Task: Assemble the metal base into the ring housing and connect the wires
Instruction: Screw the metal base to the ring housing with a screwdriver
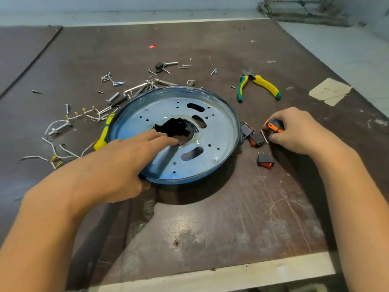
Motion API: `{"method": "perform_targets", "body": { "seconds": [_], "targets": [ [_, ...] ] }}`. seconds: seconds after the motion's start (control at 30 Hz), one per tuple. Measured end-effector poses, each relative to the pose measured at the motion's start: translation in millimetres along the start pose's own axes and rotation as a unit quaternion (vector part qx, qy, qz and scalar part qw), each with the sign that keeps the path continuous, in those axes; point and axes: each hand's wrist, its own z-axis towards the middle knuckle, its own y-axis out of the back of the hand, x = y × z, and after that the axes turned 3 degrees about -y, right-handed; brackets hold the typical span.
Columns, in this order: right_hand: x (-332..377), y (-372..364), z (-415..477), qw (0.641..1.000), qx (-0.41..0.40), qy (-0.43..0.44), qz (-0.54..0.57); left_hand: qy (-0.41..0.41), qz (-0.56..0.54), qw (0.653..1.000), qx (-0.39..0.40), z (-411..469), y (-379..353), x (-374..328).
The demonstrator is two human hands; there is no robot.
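Broadly, a worn brown table (210, 228) fills the view, scratched and stained along its near part. At its middle lies the blue ring housing (229, 114), flat on the table, with the silver metal base (160, 114) seated inside it. The base is a round plate with small drilled holes, three oval slots and a jagged dark opening at its centre.

The left hand (126, 161) lies across the near left part of the base, fingers stretched out flat, their tips at the edge of the central opening. Its thumb rests against the outside of the housing's near rim, and it grips nothing. The right hand (294, 129) is on the table just right of the housing, fingers curled round an orange-and-black tool (274, 125), probably a stubby screwdriver, though the hand hides most of it.

Green-and-yellow pliers (259, 84) lie beyond the right hand, well apart from it. A scrap of cardboard (329, 91) sits near the table's right edge. A second yellow-and-green handle (103, 135) pokes out beside the housing's left rim. White wires (92, 114) with brass terminals sprawl to the left. Black rocker switches (265, 161) with red faces lie between the housing and the right hand. Loose screws (114, 81) and bolts are scattered behind the housing.
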Motion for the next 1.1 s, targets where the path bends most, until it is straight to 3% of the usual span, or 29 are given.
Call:
{"method": "perform_targets", "body": {
  "seconds": [0.23, 0.43, 0.9, 1.1],
  "targets": [
    [2, -4, 5, 0.999, -0.016, 0.022, 0.019, -0.041, -0.024, 0.998, -0.034, 3, 4, 2],
    [8, -6, 8, 1.000, -0.010, -0.013, 0.005, -0.103, -0.053, 0.984, -0.136, 7, 3, -7],
    [6, -9, 14, 0.999, -0.045, -0.015, 0.019, -0.067, -0.070, 0.939, -0.329, -11, 29, -2],
    [7, -7, 13, 0.995, -0.074, 0.002, 0.064, -0.021, -0.088, 0.878, -0.469, -12, 27, 14]
  ]
}}
